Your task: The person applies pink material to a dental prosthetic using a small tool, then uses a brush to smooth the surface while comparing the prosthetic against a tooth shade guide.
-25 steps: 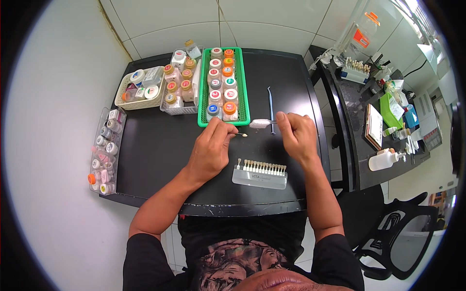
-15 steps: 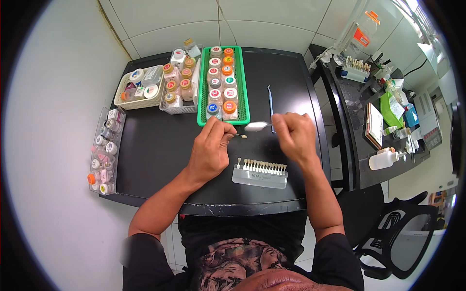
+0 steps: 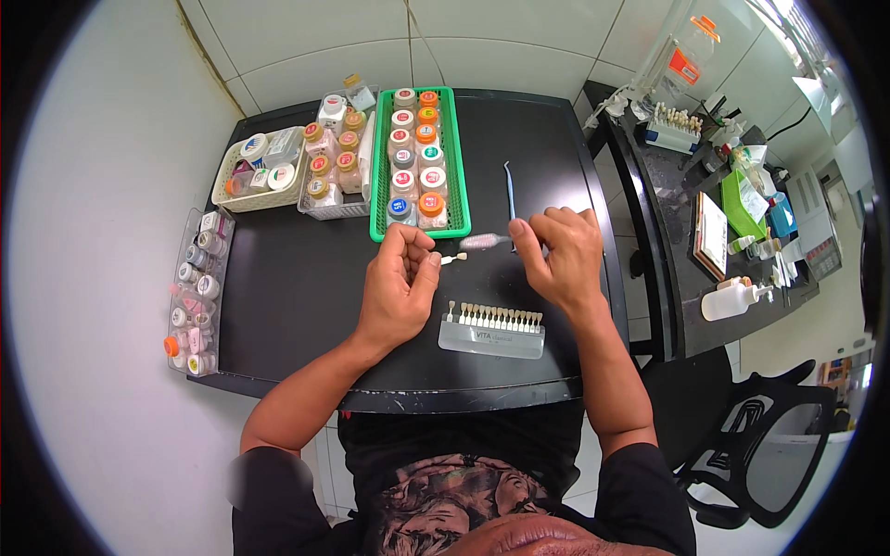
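Observation:
My left hand pinches a small tooth shade tab, its tip pointing right. My right hand grips the thin handle of a blurred, pale pink-and-white oblong piece, held just above and right of the tab. Beyond that hand a blue double-ended instrument lies on the black table. Between my forearms sits a clear grey shade-guide holder with a row of tabs. A green basket of jars with coloured lids stands just beyond my left hand.
Left of the green basket are a grey basket of jars and a cream basket. A clear tray of small pots lines the left edge. A right-hand counter holds a pump bottle, green tray and clutter. A black chair stands below it.
My left hand has turned slightly, showing more of its thumb and the tab. The piece in my right hand has rotated and now looks pinker. The whole view has shifted slightly.

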A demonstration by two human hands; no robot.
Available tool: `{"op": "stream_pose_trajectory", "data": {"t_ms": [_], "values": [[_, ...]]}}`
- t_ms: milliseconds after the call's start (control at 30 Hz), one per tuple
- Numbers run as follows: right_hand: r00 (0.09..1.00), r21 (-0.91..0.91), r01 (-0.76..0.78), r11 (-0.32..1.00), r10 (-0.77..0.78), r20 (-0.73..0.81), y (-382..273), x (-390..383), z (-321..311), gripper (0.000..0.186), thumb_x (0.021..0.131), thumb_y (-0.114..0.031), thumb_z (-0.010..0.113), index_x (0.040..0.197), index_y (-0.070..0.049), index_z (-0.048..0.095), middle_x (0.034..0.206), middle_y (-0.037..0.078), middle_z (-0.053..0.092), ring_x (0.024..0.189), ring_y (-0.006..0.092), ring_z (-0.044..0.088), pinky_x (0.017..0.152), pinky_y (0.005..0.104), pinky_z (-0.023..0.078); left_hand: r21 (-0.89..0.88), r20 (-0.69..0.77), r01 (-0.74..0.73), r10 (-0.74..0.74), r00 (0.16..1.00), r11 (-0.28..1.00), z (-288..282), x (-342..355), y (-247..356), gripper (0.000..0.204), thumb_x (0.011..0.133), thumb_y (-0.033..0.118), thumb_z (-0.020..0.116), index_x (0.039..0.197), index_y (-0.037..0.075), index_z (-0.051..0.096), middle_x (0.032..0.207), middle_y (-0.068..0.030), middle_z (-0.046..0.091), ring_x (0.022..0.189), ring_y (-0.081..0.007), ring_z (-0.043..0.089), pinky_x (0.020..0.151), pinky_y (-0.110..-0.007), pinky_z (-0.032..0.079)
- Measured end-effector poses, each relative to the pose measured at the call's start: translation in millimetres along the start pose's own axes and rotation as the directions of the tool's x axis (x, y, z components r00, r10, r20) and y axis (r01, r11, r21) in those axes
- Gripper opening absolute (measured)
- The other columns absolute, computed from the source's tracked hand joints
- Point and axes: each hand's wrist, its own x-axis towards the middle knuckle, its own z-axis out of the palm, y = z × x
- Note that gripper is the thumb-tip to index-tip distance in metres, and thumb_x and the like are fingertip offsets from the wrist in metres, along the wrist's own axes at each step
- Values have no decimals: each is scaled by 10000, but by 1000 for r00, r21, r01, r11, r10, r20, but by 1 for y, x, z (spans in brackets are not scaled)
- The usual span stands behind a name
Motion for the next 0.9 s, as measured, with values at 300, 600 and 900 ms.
{"op": "stream_pose_trajectory", "data": {"t_ms": [300, 600, 900], "values": [[999, -8, 2, 1000, -1, 38, -5, -5, 10, 516, 992, -415, 765, 600, -105, 638, 583, 36, 554, 600, 260, 556, 694, 435, 344, -77, 13, 10, -10, 1000, 997, 1, 0, -2, 159, 1092, 48, 630, 1203, 51, 517, 973, -11, 598, 839, -53, 580, 701, -231, 514], [1000, -147, -13, 989, 9, -28, -6, 0, 6, 531, 993, -442, 764, 599, -104, 650, 583, 33, 565, 590, 263, 564, 700, 438, 356, -118, 13, 32, -31, 999, 993, 2, 2, -7, 163, 1090, 48, 632, 1203, 57, 514, 974, -4, 596, 851, -53, 585, 705, -234, 517], [1000, -91, 0, 996, 0, -5, -5, -4, 9, 518, 983, -441, 780, 610, -107, 648, 579, 30, 551, 593, 257, 549, 700, 437, 353, -137, 29, 50, -46, 999, 989, 2, 2, -6, 168, 1087, 53, 638, 1205, 58, 517, 1000, -9, 595, 874, -58, 594, 715, -232, 521]]}}
